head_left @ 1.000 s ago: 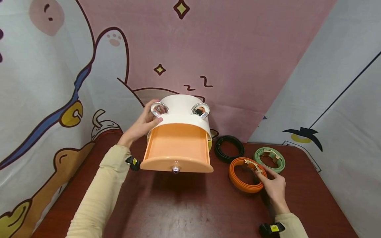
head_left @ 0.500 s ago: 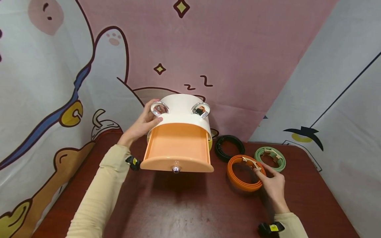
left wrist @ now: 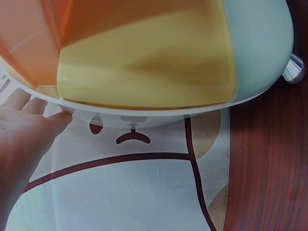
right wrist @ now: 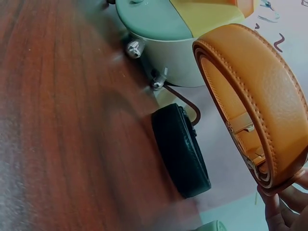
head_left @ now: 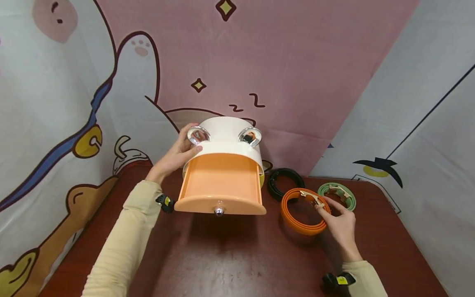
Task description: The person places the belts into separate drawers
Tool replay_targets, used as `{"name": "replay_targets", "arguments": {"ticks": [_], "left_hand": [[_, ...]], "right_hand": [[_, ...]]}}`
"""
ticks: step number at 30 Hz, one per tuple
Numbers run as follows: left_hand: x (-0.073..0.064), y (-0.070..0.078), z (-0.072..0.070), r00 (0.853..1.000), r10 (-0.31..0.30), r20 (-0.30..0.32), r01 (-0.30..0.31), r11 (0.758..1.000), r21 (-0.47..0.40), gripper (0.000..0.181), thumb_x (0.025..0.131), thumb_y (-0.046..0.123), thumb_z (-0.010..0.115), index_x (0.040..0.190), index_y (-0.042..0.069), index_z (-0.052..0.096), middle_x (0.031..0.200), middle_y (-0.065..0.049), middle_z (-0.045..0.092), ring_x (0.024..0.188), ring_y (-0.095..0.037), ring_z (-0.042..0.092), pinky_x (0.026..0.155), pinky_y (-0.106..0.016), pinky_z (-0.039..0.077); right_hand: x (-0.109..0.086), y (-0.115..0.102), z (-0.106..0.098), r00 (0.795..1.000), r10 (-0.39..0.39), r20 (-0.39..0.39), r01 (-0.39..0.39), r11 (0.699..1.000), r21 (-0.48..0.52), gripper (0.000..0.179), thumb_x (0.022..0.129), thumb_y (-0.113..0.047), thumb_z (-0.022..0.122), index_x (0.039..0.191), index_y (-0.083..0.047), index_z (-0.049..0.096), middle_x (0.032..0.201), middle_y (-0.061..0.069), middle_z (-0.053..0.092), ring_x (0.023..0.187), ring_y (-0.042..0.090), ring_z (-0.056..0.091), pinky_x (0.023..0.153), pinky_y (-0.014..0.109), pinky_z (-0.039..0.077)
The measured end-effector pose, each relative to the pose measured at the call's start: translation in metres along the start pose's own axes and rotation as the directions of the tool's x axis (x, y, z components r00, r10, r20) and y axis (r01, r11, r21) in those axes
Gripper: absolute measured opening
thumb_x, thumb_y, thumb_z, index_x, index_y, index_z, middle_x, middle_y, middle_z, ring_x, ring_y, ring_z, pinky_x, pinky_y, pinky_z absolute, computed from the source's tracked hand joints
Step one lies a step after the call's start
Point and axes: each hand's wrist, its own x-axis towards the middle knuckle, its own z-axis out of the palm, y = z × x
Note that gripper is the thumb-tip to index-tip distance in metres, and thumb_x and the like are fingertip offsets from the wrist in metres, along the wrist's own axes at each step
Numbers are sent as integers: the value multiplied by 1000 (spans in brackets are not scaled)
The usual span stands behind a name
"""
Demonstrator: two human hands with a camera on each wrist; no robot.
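A white, round-topped drawer box [head_left: 228,144] with two silver eye-like rings has its orange drawer [head_left: 221,177] pulled out. My left hand [head_left: 178,154] grips the box's upper left side, thumb on the front and fingers beside the left ring. In the left wrist view the fingers [left wrist: 31,105] lie along its white rim [left wrist: 144,113]. My right hand [head_left: 342,229] pinches a coiled orange belt [head_left: 301,227] by its buckle side, thumb over it. Raised off the table, the belt [right wrist: 269,86] is tilted in the right wrist view, the fingertips at its lower edge.
A coiled black belt [head_left: 272,186] lies right of the box, partly behind the orange one. Further right, a coiled green belt [head_left: 350,202] lies beyond my right hand. The brown table [head_left: 237,264] ends at a printed cloth backdrop [head_left: 297,74] close behind the box.
My right hand has lifted the orange belt a little, up and to the left, closer to the drawer and over part of the black belt. The left hand and box have stayed put.
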Motion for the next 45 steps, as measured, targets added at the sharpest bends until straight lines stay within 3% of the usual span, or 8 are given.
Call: {"name": "replay_targets", "arguments": {"ticks": [3,12,19,27,36,45], "left_hand": [[1,-1,-1,1000,25,1,-25,1000,3,66,96,-11,47,147,4,10,128,-30,38,115,-21,47,91,-28,43],[0,-2,-1,1000,18,4,-18,999,-30,66,96,-13,45,148,6,9,129,-29,40,118,-21,47,93,-28,42],[0,1,-1,1000,12,3,-12,1000,-12,66,96,-11,47,147,4,8,128,-28,39,115,-19,48,88,-27,44],[0,2,-1,1000,0,2,0,1000,-7,66,96,-9,48,148,6,10,127,-30,38,112,-19,50,85,-27,45],[0,2,-1,1000,4,10,-4,1000,0,65,97,-8,47,148,7,9,127,-23,41,113,-20,48,87,-28,45],[0,0,-1,1000,17,7,-17,1000,17,65,96,-10,48,147,4,9,126,-20,42,114,-23,48,88,-28,44]], "right_hand": [[1,-3,-1,1000,-3,6,3,1000,-7,42,84,-25,78,119,-5,69,96,-7,65,79,2,56,61,14,45],[5,-18,-5,998,-67,20,66,998,16,42,82,-22,79,119,-6,69,96,-4,66,79,2,59,62,14,47],[14,-39,-10,990,-139,23,139,990,26,41,82,-20,80,119,-6,69,110,4,66,97,2,53,74,13,43],[19,-52,-9,979,-204,24,203,979,30,38,83,-22,79,117,-8,71,108,5,68,96,5,54,76,16,43],[20,-64,-8,974,-217,68,215,976,39,40,84,-20,78,120,-7,69,105,3,67,79,7,60,60,17,48],[16,-78,-8,963,-264,60,267,962,-58,39,83,-28,78,118,-12,71,99,-6,69,78,3,59,59,17,44]]}}
